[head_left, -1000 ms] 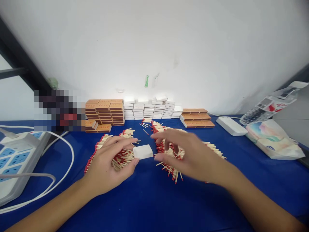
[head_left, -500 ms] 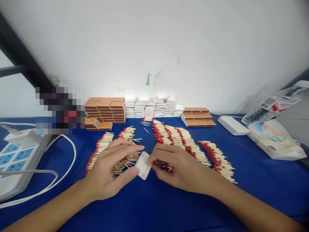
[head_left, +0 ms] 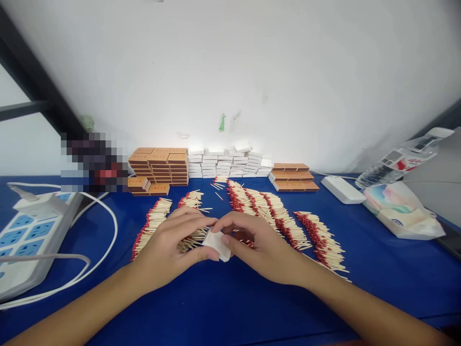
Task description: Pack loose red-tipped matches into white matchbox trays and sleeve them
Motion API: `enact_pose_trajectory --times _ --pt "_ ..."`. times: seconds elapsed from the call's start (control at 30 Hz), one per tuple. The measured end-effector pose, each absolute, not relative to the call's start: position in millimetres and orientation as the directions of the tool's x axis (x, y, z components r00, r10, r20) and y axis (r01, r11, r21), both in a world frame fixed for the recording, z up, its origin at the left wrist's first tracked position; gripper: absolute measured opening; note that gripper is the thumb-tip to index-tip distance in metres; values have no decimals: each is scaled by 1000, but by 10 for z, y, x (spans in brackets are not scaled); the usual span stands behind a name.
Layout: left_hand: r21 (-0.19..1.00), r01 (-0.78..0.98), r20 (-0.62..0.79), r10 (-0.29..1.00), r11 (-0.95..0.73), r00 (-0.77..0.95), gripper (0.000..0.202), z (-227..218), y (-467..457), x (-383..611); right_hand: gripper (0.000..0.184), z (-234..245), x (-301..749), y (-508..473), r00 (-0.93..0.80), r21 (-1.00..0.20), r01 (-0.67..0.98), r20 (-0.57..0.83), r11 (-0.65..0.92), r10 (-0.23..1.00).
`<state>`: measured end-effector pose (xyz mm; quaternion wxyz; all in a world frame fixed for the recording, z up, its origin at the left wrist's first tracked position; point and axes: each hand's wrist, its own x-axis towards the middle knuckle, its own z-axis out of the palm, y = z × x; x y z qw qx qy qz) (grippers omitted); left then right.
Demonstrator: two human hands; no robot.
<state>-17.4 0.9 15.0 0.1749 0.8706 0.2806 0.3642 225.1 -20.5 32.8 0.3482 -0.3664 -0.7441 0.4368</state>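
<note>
A small white matchbox tray is held between both hands above the blue table surface. My left hand grips its left side with thumb and fingers. From the right, my right hand pinches it, thumb on the near face and fingers at the top edge. Whether anything lies inside the tray cannot be seen. Behind the hands, red-tipped matches lie in rows: a left row, a second pile partly hidden by my left hand, middle rows, and a right row.
Orange matchboxes are stacked at the back left, white trays in the middle, more orange matchboxes to the right. A power strip with white cables is at left. A white block, tissue pack and bottle stand right.
The white tray has been turned and tilted. My right thumb has come onto its near face, and my left fingers have closed in on it.
</note>
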Motion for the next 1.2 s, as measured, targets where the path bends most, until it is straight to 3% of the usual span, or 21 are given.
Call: enact_pose_trajectory --times 0.2,0.3,0.37,0.5,0.57,0.63,1.2 --pt "475 383 574 609 -792 548 42 155 0 -154 16 265 2215 -182 -489 -981 94 103 169 866" --pt "467 443 573 644 -765 507 32 176 -2 -156 15 362 2233 -20 -501 -957 180 108 226 859" --pt "438 490 601 651 -753 463 32 173 18 -170 16 453 2271 213 -463 -851 390 148 351 874" --pt "379 554 637 643 -741 425 35 125 82 -214 28 473 2318 872 -366 -411 813 190 413 911" --pt "361 561 644 634 -745 428 36 102 106 -228 37 382 2293 1163 -337 -236 900 155 366 929" --pt "352 561 655 626 -749 424 37 89 117 -233 39 272 2245 1353 -308 -151 933 130 326 943" --pt "335 594 636 641 -731 430 36 67 154 -255 24 163 2209 1465 -292 -174 934 124 311 948"
